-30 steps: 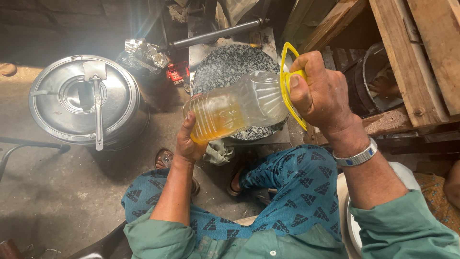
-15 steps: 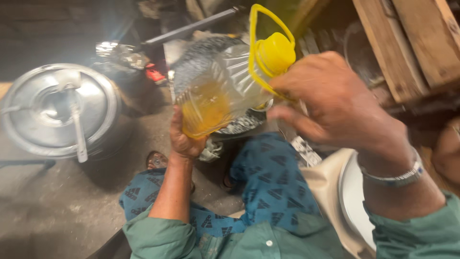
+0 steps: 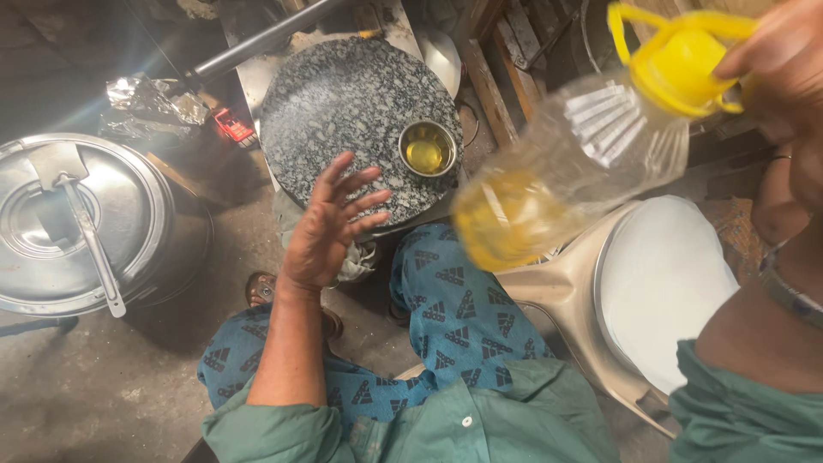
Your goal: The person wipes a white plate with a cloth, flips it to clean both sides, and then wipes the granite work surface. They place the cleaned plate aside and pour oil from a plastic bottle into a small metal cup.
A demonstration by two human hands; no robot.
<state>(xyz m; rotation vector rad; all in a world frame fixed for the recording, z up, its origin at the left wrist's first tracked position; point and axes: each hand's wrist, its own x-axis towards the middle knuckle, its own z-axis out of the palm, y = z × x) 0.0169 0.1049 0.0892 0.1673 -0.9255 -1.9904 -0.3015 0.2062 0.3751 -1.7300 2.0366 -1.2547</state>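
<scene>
Right hand (image 3: 784,77): we gripped the oil bottle (image 3: 566,180) by its yellow handle
Left hand (image 3: 330,227): we held it spread, grasping nothing
Bowl (image 3: 428,147): it already held oil

A clear plastic bottle (image 3: 566,180) with yellow cap and handle holds golden oil at right. Beyond it, a speckled grey-and-black stone slab (image 3: 343,111) bears a steel bowl (image 3: 428,147) of yellow oil. Near: green shirt (image 3: 480,420), blue patterned trousers (image 3: 454,309). Silver lidded pot (image 3: 77,223) at left.

Oil bottle (image 3: 566,180) in right hand (image 3: 780,60)
</scene>
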